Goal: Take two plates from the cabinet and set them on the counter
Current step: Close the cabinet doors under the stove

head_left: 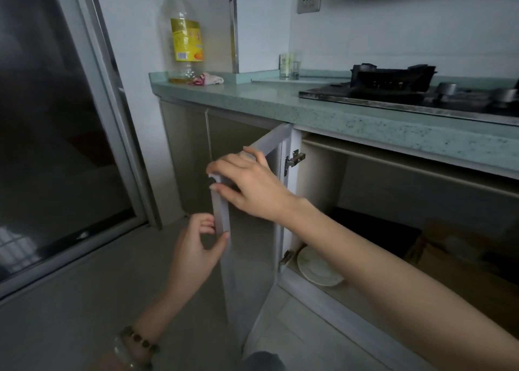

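Note:
The grey cabinet door [250,258] under the counter stands swung wide open towards me. My right hand [250,185] grips its upper free corner, fingers curled over the top edge. Lower down, my left hand [196,247] pinches the door's free edge between thumb and fingers. Inside the cabinet, a stack of white plates [317,269] lies flat on the floor of the cabinet near the hinge side. The green speckled counter [280,98] runs above the cabinet.
An almost empty oil bottle [184,33] and a crumpled cloth [209,79] sit at the counter's left end. A black gas hob [407,89] fills the right part. A cardboard box [449,252] stands in the cabinet's right side. A dark sliding glass door [56,117] is at left.

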